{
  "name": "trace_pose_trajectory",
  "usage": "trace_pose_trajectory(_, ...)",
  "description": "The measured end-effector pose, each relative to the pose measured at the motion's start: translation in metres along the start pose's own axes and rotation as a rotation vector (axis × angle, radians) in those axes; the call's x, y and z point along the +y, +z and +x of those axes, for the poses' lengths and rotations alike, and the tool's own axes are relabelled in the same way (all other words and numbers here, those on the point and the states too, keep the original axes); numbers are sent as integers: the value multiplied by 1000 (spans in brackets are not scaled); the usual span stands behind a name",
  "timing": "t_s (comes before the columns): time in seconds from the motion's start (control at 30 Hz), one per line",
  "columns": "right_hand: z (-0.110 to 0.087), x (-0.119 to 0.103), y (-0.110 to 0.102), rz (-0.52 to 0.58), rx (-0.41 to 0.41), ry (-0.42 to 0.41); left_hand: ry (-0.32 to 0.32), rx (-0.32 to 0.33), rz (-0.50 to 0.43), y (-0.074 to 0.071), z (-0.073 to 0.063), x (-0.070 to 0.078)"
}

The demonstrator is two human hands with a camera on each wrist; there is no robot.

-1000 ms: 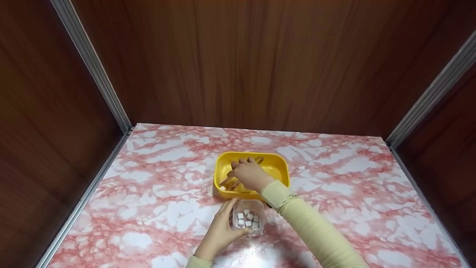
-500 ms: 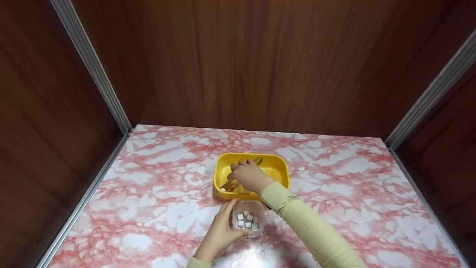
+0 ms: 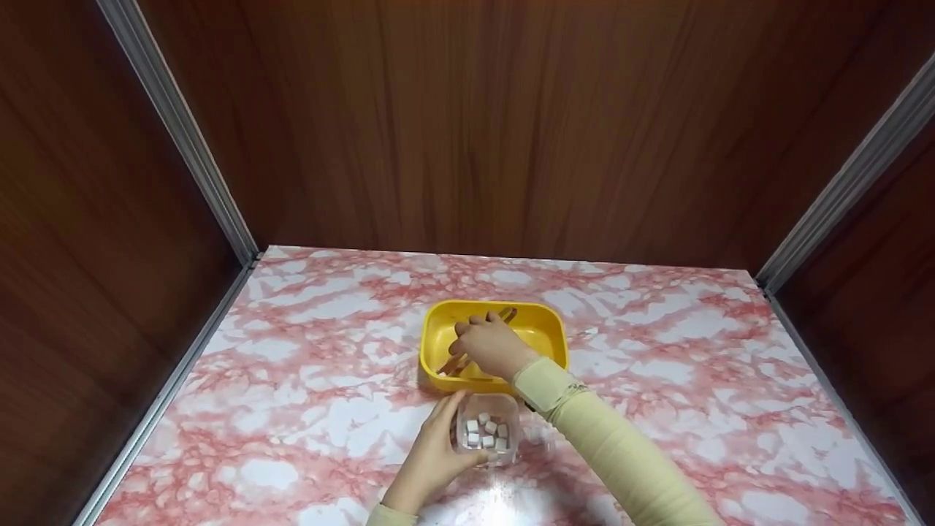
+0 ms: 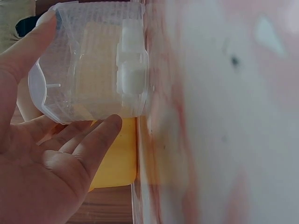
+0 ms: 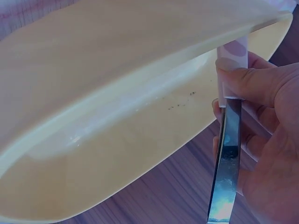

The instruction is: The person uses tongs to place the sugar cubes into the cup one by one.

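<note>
My right hand (image 3: pixel 491 345) is over the yellow tub (image 3: pixel 548 336), gripping a pair of metal tongs (image 5: pixel 229 158) between thumb and fingers. Their tips point down into the tub's near left corner, where a sliver of a white cube (image 3: pixel 442 375) shows at the tips. In the right wrist view, pale sleeves cover the tongs' arms under my thumb. My left hand (image 3: pixel 434 456) holds a small clear plastic container (image 4: pixel 96 56) on the near side of the tub, thumb on one wall and fingers along another. Several white cubes (image 3: pixel 489 429) lie on its bottom.
The tub and container stand close together on a red-and-white marbled tabletop (image 3: pixel 292 409). Dark wood-patterned panels (image 3: pixel 511 131) rise behind and on both sides, with metal rails (image 3: pixel 190 131) at the corners.
The tongs' tips have shifted slightly right and nearer inside the tub, now covering most of the cube there. The left hand and container have stayed in place.
</note>
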State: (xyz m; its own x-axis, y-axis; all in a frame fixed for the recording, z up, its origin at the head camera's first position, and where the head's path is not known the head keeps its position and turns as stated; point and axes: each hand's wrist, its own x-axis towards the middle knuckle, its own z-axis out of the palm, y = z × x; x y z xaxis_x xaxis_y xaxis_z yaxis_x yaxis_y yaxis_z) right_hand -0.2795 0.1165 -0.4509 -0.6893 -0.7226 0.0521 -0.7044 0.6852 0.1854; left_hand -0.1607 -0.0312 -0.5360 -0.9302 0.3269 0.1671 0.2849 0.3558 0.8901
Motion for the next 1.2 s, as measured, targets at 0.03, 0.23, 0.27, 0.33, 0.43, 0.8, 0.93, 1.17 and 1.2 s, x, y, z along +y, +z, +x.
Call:
trace_pose_trajectory(0.03,-1,0,0,-4,4,-1,-2,0,-1,0,0,0)
trace_pose_trajectory(0.23,-3,4,-1,-20,5,17,-3,3,-12,1,0,0)
trace_pose_trajectory(0.27,-4,5,-1,-17,5,23,-5,5,-14,1,1,1)
trace_pose_trajectory(0.33,-5,8,-3,-2,5,37,-3,7,-20,1,1,1)
trace_pose_trajectory(0.43,-7,11,-4,17,0,45,0,5,-39,1,1,2)
trace_pose_trajectory(0.8,-17,22,-10,53,4,66,15,-9,-93,2,-1,1)
trace_pose_trajectory(0.93,-21,27,-12,64,9,81,17,-10,-103,2,-1,0)
trace_pose_trajectory(1.17,-33,37,-14,34,46,75,35,3,-76,2,-1,1)
trace_pose_trajectory(1.2,-35,38,-15,30,50,77,31,3,-77,2,-1,1)
